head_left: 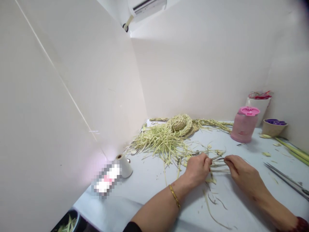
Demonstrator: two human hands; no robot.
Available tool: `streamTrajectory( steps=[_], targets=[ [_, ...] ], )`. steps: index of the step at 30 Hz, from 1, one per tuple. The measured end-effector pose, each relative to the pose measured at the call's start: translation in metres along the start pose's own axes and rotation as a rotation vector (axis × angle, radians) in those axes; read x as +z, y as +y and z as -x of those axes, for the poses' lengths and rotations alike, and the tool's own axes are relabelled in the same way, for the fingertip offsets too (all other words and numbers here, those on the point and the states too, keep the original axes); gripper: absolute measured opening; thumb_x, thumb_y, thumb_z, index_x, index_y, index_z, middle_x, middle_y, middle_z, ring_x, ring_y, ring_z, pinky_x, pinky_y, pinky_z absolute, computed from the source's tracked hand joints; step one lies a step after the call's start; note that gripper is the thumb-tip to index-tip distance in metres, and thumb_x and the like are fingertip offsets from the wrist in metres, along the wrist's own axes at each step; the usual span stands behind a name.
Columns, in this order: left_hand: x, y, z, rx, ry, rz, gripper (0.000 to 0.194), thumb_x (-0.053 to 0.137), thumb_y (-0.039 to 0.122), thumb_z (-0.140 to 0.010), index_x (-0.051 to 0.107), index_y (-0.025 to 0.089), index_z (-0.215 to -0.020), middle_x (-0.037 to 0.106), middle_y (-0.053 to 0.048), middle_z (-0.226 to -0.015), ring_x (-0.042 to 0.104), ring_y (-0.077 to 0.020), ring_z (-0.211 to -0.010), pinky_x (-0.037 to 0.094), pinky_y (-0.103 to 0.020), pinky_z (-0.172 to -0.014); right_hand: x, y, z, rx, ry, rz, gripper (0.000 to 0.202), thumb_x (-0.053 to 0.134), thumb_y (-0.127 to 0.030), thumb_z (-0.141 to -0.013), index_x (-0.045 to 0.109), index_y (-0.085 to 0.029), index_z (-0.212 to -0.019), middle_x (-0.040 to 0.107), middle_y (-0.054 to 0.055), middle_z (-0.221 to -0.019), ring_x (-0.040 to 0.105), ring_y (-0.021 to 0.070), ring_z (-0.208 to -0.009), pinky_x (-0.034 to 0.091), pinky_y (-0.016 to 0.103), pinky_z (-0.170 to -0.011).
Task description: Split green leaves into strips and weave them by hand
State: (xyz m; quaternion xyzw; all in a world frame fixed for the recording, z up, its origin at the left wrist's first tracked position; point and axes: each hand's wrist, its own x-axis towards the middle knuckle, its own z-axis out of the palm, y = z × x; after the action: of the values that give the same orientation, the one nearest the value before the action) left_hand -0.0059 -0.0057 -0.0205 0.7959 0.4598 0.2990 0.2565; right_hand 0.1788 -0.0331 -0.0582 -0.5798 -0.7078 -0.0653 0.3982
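Several thin plant strands (220, 170) stretch across the short gap between my two hands, low over the table. My left hand (198, 168), with a gold bracelet above the wrist, is closed around one end of them. The fingertips of my right hand (241, 169) pinch a darker strand from the same bunch. Just behind the left hand lies a loose heap of green-yellow straw (161, 141), with a coiled woven straw piece (181, 124) resting at its back. Below the hands are loose scraps (212, 199) of stalk.
Open scissors (287, 180) lie at the right, near long green stalks (295, 151). A pink bottle (243, 127), a white container (262, 104) and a beige bowl (274, 129) stand behind. At left are a white roll (124, 166) and a blurred-out device (107, 178); a bin (77, 219) sits below.
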Motion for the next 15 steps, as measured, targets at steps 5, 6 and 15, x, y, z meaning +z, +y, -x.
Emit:
streamTrajectory(
  steps=[5,6,15],
  targets=[
    [0.003,-0.007,0.0,-0.08,0.002,0.08,0.027,0.04,0.034,-0.089,0.06,0.019,-0.078,0.064,-0.002,-0.07,0.055,-0.0152,-0.07,0.04,-0.024,-0.066,0.004,0.004,0.007,-0.021,-0.04,-0.035,0.023,0.038,-0.034,-0.092,0.057,-0.022,-0.089,0.068,0.007,-0.09,0.065,0.0222,-0.079,0.049,0.033,-0.067],
    [0.004,-0.008,0.0,-0.097,0.016,0.097,0.027,0.041,0.034,-0.088,0.06,0.019,-0.076,0.064,-0.002,-0.07,0.054,-0.0149,-0.069,0.04,-0.024,-0.065,0.006,0.005,0.009,-0.019,-0.032,-0.043,0.023,0.038,-0.035,-0.092,0.058,-0.022,-0.09,0.068,0.007,-0.09,0.066,0.0227,-0.08,0.05,0.034,-0.068],
    [0.011,-0.008,0.002,-0.164,0.103,0.251,0.017,0.049,0.024,-0.081,0.064,0.016,-0.081,0.062,-0.001,-0.074,0.051,-0.0124,-0.069,0.039,-0.023,-0.064,0.017,0.014,0.016,0.024,0.025,-0.109,0.022,0.044,-0.04,-0.087,0.061,-0.026,-0.091,0.07,0.004,-0.091,0.068,0.0223,-0.076,0.053,0.033,-0.063]
  ],
)
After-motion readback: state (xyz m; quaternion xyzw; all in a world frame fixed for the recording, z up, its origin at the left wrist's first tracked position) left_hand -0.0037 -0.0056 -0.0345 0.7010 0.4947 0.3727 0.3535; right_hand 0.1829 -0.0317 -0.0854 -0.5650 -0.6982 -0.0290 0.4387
